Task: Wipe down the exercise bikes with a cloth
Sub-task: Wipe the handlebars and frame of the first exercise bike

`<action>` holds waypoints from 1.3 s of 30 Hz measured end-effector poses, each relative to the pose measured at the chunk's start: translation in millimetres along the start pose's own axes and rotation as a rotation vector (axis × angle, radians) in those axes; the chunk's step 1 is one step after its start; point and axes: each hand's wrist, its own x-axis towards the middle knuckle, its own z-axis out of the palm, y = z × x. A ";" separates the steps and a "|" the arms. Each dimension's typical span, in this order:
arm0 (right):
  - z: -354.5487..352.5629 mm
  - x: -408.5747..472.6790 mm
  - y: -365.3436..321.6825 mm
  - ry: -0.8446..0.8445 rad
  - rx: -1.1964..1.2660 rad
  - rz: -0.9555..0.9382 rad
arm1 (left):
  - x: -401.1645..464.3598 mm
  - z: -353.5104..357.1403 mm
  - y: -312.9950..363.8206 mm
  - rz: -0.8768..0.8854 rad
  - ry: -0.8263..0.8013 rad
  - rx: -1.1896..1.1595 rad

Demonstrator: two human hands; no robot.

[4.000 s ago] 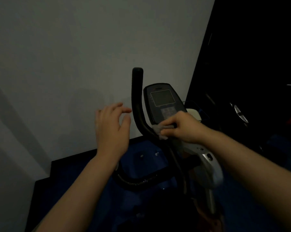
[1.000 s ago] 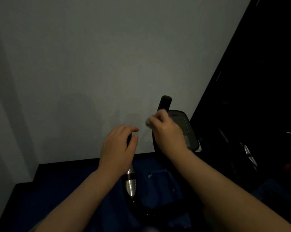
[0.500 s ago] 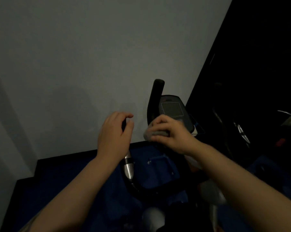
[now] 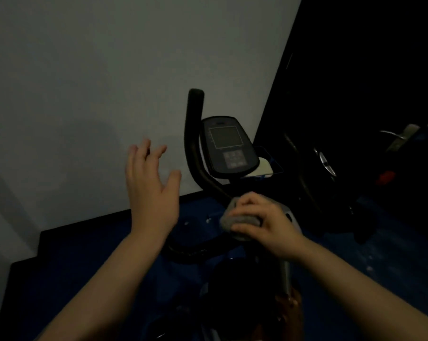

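Dim room. The right hand (image 4: 262,223) curls its fingers around a grey cloth (image 4: 237,221), pressing it on the exercise bike (image 4: 229,148) below the console (screen dark). The left hand (image 4: 152,190) is raised beside the handlebar (image 4: 193,134), fingers spread, touching nothing.

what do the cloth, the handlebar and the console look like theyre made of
Cloth: soft grey fabric, seemingly towel-like; it bunches under the right hand. Handlebar: matte black, probably foam or rubber grip over a tube; no shine. Console: dark hard plastic, likely, with a smooth flat screen and keypad. The dim light leaves all this uncertain.
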 end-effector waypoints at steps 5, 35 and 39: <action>-32.0 -31.9 14.9 0.027 0.050 0.179 | -54.9 20.3 26.6 0.134 -0.266 -0.008; 18.1 -21.7 26.4 0.444 0.093 0.472 | -95.2 39.6 18.4 -0.044 -0.357 0.239; -12.6 -21.5 15.1 0.541 0.194 0.204 | -97.4 39.1 16.9 -0.139 -0.311 0.074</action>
